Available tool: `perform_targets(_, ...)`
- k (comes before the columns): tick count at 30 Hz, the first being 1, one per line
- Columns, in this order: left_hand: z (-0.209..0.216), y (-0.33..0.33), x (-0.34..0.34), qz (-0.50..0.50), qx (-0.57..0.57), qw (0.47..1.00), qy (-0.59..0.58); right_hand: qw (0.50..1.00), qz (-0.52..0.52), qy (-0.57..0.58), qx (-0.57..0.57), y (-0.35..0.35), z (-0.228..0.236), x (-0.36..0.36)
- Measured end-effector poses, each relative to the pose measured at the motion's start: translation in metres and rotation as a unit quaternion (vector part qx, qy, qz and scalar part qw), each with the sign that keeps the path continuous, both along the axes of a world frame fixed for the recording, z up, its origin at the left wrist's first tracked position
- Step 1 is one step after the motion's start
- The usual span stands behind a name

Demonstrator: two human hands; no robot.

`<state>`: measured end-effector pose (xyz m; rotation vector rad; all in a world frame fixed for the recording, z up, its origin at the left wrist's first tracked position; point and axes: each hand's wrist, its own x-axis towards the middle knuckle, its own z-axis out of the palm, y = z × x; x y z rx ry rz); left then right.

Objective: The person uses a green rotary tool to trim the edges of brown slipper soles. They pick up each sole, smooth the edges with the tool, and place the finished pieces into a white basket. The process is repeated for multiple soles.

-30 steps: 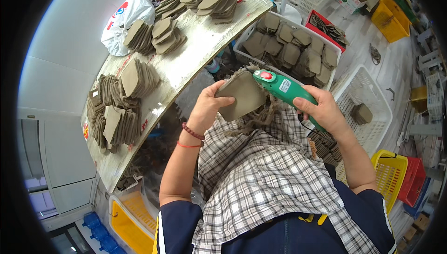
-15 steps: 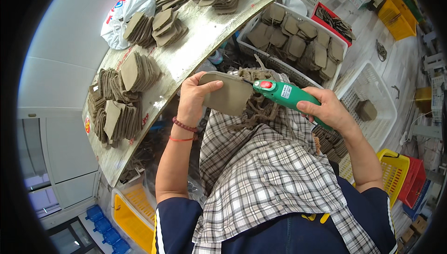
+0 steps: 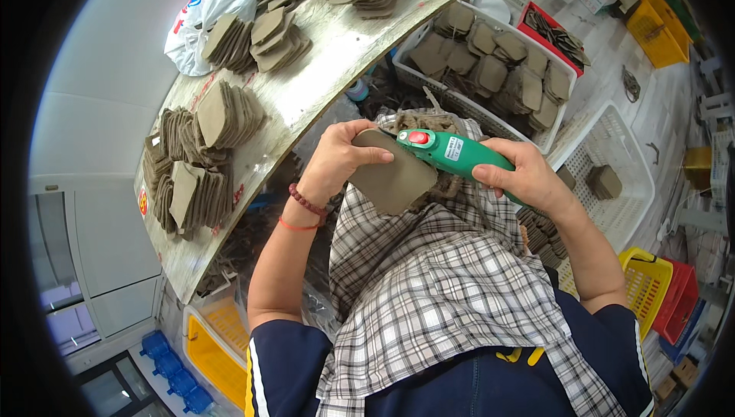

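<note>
My left hand (image 3: 337, 161) grips an olive-brown fabric piece (image 3: 394, 180) with rounded corners, thumb on top and fingers underneath. A green handheld electric cutter (image 3: 467, 155) with a red button is wrapped in my right hand (image 3: 528, 176). The cutter's head lies against the upper right edge of the fabric piece; its blade is too small to make out. Beneath both, shaggy brown trimmings (image 3: 429, 122) lie on the checked apron (image 3: 436, 279) over my lap.
Stacks of similar pieces (image 3: 230, 115) and a white plastic bag (image 3: 210, 23) sit on the worn table (image 3: 295, 99) at left. A white crate (image 3: 563, 138) of pieces stands beyond my lap, beside a red tray (image 3: 555, 38) of scraps. Another white crate (image 3: 632, 161) is at right.
The fabric piece has turned clockwise in my left hand, its lower end swinging nearer me. The cutter has shifted left, along the piece's upper right edge.
</note>
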<state>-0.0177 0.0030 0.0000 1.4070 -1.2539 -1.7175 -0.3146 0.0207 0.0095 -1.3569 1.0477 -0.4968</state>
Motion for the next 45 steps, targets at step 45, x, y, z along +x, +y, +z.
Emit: perform_targets(45,-0.067,-0.233,0.174,0.568,-0.042,0.800,-0.191,0.889,-0.063,0.152,-0.426,-0.257,-0.043,0.272)
